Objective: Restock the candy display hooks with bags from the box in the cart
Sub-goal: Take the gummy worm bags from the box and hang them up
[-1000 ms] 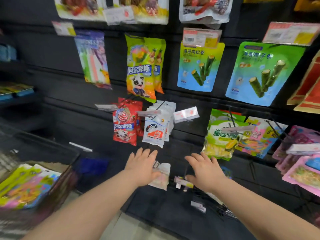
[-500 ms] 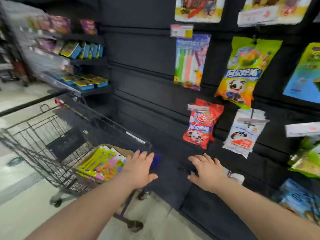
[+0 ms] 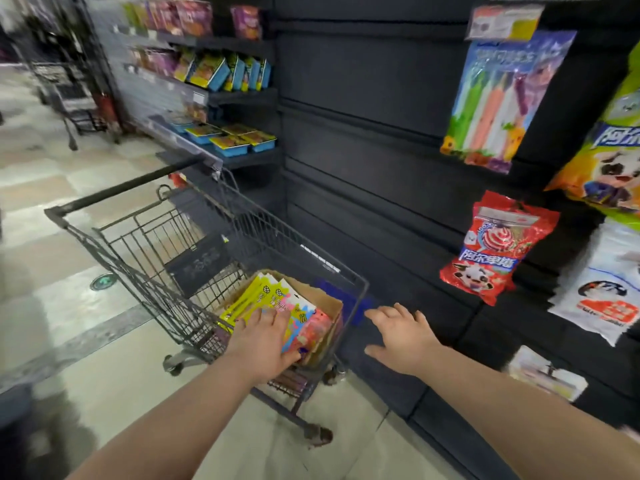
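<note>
- Cardboard box [image 3: 330, 308] of candy bags [image 3: 266, 299], in cart [image 3: 114, 191], 6 o'clock.
- Left hand [image 3: 263, 344]: arm outstretched, flat on bags, fingers extended.
- Right hand [image 3: 401, 337]: 5 o'clock, fingers spread, empty.

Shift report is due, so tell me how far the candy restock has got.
Done: red bags and white bags hang on hooks. In hand: the left hand rests flat on the yellow bags in the box in the cart, none lifted yet; the right hand hovers open. Left: the box looks full, so most hanging likely remains.
</note>
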Motion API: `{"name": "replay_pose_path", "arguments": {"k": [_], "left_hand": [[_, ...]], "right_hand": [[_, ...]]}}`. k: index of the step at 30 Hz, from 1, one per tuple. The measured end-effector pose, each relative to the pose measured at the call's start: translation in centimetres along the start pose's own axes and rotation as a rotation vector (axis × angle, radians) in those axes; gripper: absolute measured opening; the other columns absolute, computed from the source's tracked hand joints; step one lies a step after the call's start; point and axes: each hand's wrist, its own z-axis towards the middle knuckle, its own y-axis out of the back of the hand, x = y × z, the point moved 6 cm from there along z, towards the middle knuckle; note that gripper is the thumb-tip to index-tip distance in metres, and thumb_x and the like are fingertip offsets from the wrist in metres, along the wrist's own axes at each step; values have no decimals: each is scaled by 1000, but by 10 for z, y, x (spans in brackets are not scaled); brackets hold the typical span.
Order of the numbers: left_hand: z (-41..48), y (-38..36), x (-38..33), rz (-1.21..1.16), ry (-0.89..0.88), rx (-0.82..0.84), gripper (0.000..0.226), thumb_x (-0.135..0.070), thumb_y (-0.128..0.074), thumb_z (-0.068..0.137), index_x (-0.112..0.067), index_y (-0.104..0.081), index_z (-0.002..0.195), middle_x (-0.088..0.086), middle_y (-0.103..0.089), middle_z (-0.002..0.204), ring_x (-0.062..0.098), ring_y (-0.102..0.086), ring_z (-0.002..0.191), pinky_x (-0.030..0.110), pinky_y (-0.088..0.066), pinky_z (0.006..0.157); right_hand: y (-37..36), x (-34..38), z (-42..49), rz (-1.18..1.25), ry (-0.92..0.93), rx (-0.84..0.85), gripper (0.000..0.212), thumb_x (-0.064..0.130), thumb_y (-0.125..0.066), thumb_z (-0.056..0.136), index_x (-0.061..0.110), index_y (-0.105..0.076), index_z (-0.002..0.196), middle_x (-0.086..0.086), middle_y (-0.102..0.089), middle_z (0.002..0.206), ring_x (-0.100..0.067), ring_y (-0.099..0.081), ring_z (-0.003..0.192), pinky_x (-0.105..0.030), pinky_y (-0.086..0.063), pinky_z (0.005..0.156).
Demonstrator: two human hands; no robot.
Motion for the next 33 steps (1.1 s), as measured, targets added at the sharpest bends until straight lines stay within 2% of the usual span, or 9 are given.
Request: {"name": "replay_pose_path", "arguments": {"k": [4,9,12,19,22,28,33], "left_hand": [[22,-5,26,27,55,30,85,-61,-46,89,-22,-8,154,6,-17,160,28,-15,147,47,-21,116],[62,-4,57,42,144,65,80,-63,-39,90,-23,-12,154,5,-23,158,28,-20,145,45,-25,115],[91,-9,65,40,171,113,81,-65,-37,90,-22,-11,154,5,-21,160,28,-18,146,45,-22,116],[136,-22,64,13,200,193,81,-61,-40,91,-23,-9,154,4,-19,160,29,-16,147,45,-18,119],[150,-26,69,15,213,229,82,-62,-42,90,-24,-9,155,4,-18,161,28,-15,148,46,-19,118],[184,-35,82,15,183,282,83,-58,-46,90,-23,-8,154,5,-18,160,31,-16,147,49,-21,117],[219,-60,101,7,130,380,84,-59,-46,89,-22,-9,154,5,-20,160,28,-18,147,46,-22,117]], "right_hand": [[-5,12,52,44,68,22,65,45,-51,92,28,-25,148,0,-27,156,-27,-14,147,-52,-11,118],[-20,24,118,84,158,77,55,48,-51,89,28,-38,139,-2,-42,144,-27,-31,137,-51,-21,113],[-22,16,146,81,175,136,53,47,-49,90,24,-40,137,-5,-41,143,-28,-36,134,-49,-22,113],[-33,-9,200,123,208,194,49,49,-53,86,28,-46,130,0,-48,137,-26,-42,129,-44,-30,105],[-35,-10,219,110,217,225,53,41,-52,88,24,-41,137,-3,-42,143,-28,-37,133,-48,-27,109],[-46,-2,250,62,216,275,65,44,-51,90,24,-28,147,-4,-30,153,-28,-27,141,-48,-22,114],[-62,7,272,113,160,295,67,46,-50,89,25,-26,149,-4,-30,154,-26,-28,141,-45,-23,111]]}}
